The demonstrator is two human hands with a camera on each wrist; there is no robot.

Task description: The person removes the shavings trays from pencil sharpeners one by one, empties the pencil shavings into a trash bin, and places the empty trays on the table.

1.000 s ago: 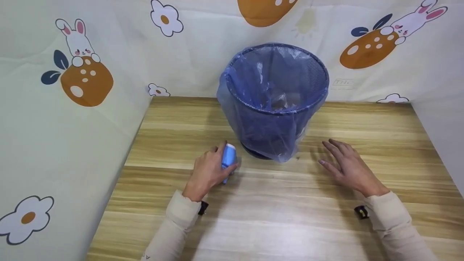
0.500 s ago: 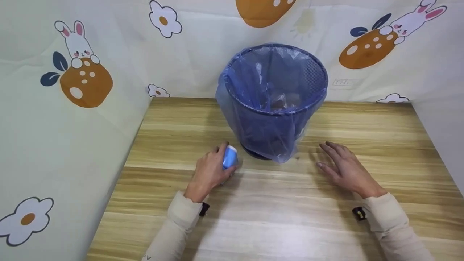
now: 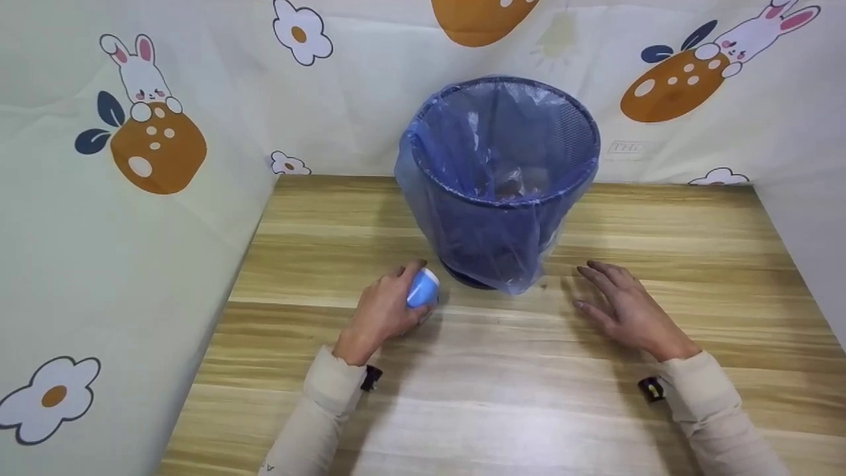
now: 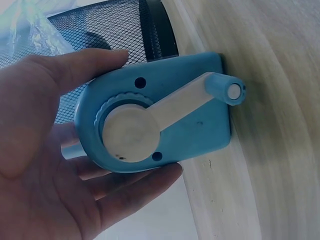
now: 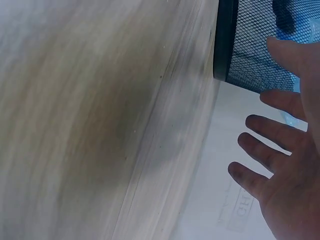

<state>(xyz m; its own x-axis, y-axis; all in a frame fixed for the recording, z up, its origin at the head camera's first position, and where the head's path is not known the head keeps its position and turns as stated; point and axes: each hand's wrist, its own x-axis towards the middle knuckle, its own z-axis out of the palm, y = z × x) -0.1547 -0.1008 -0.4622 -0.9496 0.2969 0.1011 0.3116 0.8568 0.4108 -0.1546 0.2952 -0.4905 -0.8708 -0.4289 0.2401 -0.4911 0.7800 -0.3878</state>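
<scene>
My left hand grips a light-blue hand-crank pencil sharpener just left of the bin's foot. In the left wrist view, the thumb lies along one side of the sharpener and the fingers come round the other. Its white crank arm faces that camera and ends in a blue knob. The flat end of the body is close to the wooden tabletop. Over the table's right half, my right hand holds nothing, its fingers spread and slightly bent.
A dark mesh bin with a blue plastic liner stands at the back middle, between and beyond the hands. Some crumpled stuff shows at its bottom. Light cloth walls with rabbit and flower prints close off the table's back and sides.
My left hand has turned the sharpener slightly, so its rounded blue top shows more in the head view, and shifted a little right. My right hand has drifted slightly left and nearer.
</scene>
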